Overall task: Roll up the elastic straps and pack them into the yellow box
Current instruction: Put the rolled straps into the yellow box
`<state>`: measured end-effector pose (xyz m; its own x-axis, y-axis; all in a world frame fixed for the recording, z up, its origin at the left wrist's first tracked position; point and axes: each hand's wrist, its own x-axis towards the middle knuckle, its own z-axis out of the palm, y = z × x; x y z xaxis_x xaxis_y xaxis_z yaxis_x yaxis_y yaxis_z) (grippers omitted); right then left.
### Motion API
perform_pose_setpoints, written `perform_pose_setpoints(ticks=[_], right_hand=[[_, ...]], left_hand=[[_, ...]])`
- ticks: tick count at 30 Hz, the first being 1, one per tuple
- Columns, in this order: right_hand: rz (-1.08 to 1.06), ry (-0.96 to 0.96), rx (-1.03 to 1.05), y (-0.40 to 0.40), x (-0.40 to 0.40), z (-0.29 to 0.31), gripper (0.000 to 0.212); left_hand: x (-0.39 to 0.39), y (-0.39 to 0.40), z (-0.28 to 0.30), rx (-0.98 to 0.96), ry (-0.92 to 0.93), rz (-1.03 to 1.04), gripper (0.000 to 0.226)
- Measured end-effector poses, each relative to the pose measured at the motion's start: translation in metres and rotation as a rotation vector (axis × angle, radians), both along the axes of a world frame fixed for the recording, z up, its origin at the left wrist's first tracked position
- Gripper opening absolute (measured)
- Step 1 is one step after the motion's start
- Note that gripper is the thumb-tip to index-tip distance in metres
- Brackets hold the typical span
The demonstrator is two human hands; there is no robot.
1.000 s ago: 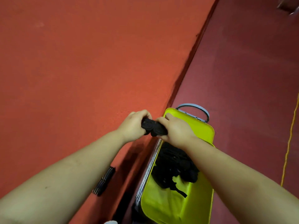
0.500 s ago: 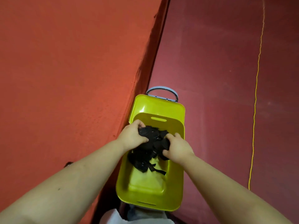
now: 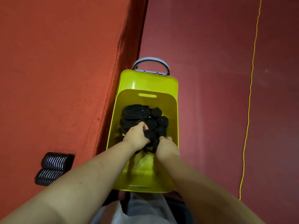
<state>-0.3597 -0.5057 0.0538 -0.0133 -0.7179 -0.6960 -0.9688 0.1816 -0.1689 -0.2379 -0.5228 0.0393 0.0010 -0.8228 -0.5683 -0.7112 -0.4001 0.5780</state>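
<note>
Left hand [image 3: 137, 137] is down inside the box [image 3: 175, 120], fingers curled around a bundle of black strap [image 3: 151, 141]; it grips the bundle's left side. Right hand [image 3: 166, 147] grips the same bundle from the right, fingers tucked under and mostly hidden, so we read it as closed on the strap but cannot see the fingertips.

Left of the box, on the orange mat [image 3: 56, 70] near its right edge, two ribbed black rolls [image 3: 53, 168] lie side by side, untouched. What they are we cannot tell.

The box sits at the seam between the orange mat and the darker red floor [image 3: 210, 62], its lid [image 3: 148, 80] open at the far end with a grey handle [image 3: 151, 65] beyond. Packed straps [image 3: 140, 115] fill the far half of the box floor: flat coils on the left, tighter rolls on the right. The near half is bare yellow.

Step in hand, as we judge it: seating this bundle against those already packed. To do it well, keep both hands pinched on the roll until it touches the box floor, press it snug against its neighbours so it cannot uncoil, tuck any loose tail beneath, then let go one hand at a time.

Far right, a thin yellow cord [image 3: 249, 102] runs along the floor, well clear.
</note>
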Motion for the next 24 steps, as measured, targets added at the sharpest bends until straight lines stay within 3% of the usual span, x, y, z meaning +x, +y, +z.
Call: perform_pose_setpoints(ticks=[6, 12, 16, 24], right_hand=[[-0.083, 0.032, 0.038, 0.0, 0.005, -0.018, 0.036], [-0.237, -0.006, 0.055, -0.006, 0.008, -0.038, 0.037], [-0.344, -0.034, 0.002, -0.002, 0.011, -0.056, 0.034], [-0.359, -0.045, -0.009, -0.001, 0.007, -0.061, 0.034]], left_hand=[[-0.015, 0.001, -0.028, 0.012, -0.115, -0.114, 0.036], [-0.016, -0.002, -0.048, -0.152, -0.324, -0.304, 0.041], [-0.02, -0.004, -0.061, -0.171, -0.32, -0.323, 0.038], [-0.021, -0.004, -0.063, -0.149, -0.253, -0.293, 0.043]])
